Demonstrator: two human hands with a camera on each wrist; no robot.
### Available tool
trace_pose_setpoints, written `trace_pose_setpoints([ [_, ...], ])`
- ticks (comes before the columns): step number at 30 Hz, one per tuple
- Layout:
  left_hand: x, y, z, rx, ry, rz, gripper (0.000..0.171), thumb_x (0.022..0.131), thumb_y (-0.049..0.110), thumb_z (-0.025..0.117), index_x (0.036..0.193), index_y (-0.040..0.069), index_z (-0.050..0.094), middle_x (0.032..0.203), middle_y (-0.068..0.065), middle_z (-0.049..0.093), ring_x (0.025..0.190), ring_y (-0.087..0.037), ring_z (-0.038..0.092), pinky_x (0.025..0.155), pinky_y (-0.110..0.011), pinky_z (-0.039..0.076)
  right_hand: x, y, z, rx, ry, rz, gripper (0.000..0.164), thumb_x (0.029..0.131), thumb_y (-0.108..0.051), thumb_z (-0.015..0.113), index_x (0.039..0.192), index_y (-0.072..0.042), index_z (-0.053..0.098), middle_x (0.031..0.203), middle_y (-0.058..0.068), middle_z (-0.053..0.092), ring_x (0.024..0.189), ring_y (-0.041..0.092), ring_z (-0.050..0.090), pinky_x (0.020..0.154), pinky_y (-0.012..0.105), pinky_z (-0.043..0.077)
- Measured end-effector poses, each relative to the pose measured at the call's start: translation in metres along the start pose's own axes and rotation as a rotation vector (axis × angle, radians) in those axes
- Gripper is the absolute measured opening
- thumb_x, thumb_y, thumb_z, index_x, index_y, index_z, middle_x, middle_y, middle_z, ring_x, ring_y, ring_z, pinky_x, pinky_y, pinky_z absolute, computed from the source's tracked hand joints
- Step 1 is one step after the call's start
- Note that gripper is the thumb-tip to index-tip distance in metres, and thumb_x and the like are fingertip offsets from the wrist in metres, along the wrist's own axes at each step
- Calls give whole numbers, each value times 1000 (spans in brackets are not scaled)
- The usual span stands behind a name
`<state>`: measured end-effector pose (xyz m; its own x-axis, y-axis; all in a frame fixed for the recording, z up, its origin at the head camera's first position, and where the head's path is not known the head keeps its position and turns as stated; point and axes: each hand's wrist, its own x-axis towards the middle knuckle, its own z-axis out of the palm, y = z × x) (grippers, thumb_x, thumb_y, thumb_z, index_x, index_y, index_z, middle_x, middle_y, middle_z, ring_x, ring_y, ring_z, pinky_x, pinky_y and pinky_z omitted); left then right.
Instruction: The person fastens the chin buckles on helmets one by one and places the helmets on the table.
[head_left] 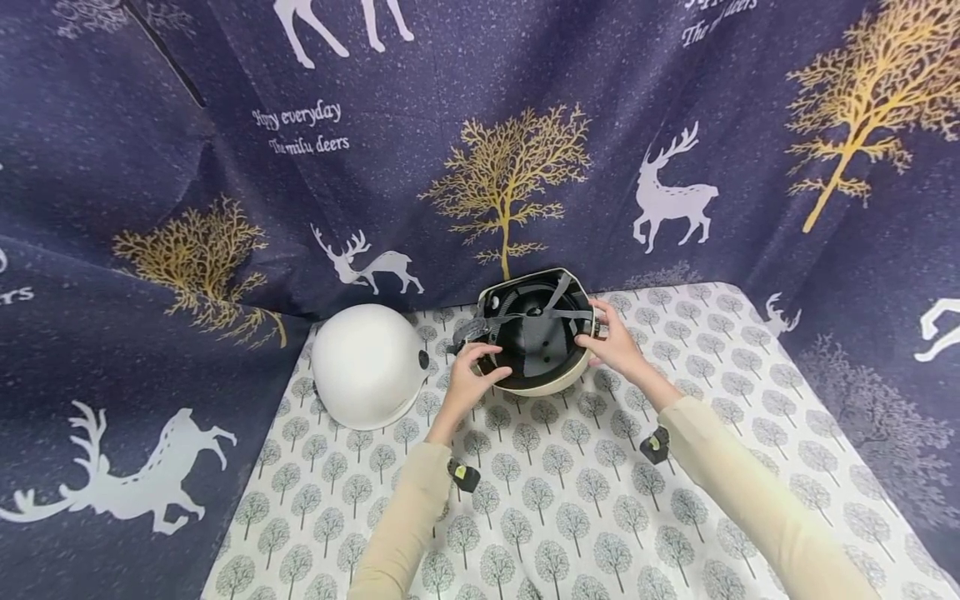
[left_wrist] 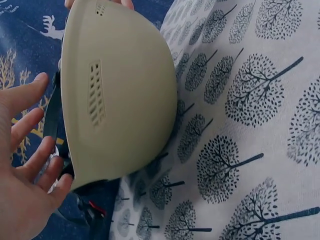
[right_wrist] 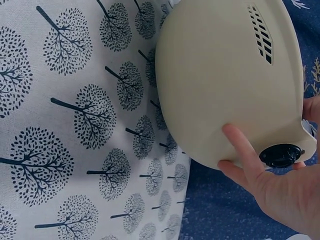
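A cream helmet [head_left: 536, 354] lies upside down at the back of the table, its black lining and grey straps [head_left: 566, 314] facing up. My right hand [head_left: 621, 346] grips its right rim, thumb inside and fingers outside; the right wrist view shows those fingertips on the shell beside a black oval fitting [right_wrist: 281, 155]. At the left rim, my left hand [head_left: 467, 383] has its fingers spread and loosely bent. In the left wrist view they are near a dark strap [left_wrist: 52, 112] and the rim; whether they touch is hard to tell.
To the left, a white helmet [head_left: 367, 367] sits dome up, with a round black fitting [head_left: 423, 360] on its side. A white cloth [head_left: 573, 483] printed with trees covers the table. Dark blue curtains [head_left: 450, 67] with deer stand behind and at both sides.
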<state>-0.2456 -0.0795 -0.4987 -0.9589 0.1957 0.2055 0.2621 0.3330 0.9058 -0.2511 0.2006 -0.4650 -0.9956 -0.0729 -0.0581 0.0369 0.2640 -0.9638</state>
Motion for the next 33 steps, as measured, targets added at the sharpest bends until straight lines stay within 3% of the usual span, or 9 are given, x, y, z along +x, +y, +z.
trace_pose_setpoints([
  [7, 4, -8, 2, -9, 112, -28, 35, 82, 11, 78, 112, -3, 67, 115, -20, 49, 96, -36, 48, 81, -34, 43, 0, 1, 0, -22, 3, -13, 79, 93, -11, 59, 156, -14, 12, 151, 33, 22, 120, 56, 51, 68, 44, 61],
  [13, 6, -11, 5, -48, 215, -58, 40, 78, 6, 80, 114, -4, 64, 118, -22, 43, 97, -42, 45, 81, -41, 41, -4, 2, 0, -4, -15, -8, 80, 93, -10, 58, 156, -14, 10, 154, 33, 19, 122, 57, 49, 74, 51, 59],
  [22, 10, -16, 4, -83, 247, -110, 53, 80, 6, 78, 128, 0, 55, 120, -22, 42, 98, -25, 47, 81, -28, 44, -2, 10, 1, 49, -9, -9, 79, 92, -7, 58, 155, -13, 11, 153, 31, 22, 120, 56, 51, 79, 54, 57],
  [28, 13, -23, 0, -95, 248, -147, 58, 80, 5, 78, 133, 2, 52, 123, -23, 47, 104, -31, 53, 86, -35, 50, -2, 15, 3, 67, -9, -1, 77, 92, -5, 58, 154, -13, 13, 150, 33, 23, 115, 55, 53, 78, 52, 58],
  [33, 14, -24, -3, -128, 236, -135, 59, 82, -1, 74, 135, 2, 49, 128, -24, 49, 110, -39, 59, 90, -39, 54, 0, 18, 5, 82, -12, -3, 77, 90, -3, 59, 153, -11, 16, 146, 32, 27, 108, 45, 58, 80, 52, 58],
])
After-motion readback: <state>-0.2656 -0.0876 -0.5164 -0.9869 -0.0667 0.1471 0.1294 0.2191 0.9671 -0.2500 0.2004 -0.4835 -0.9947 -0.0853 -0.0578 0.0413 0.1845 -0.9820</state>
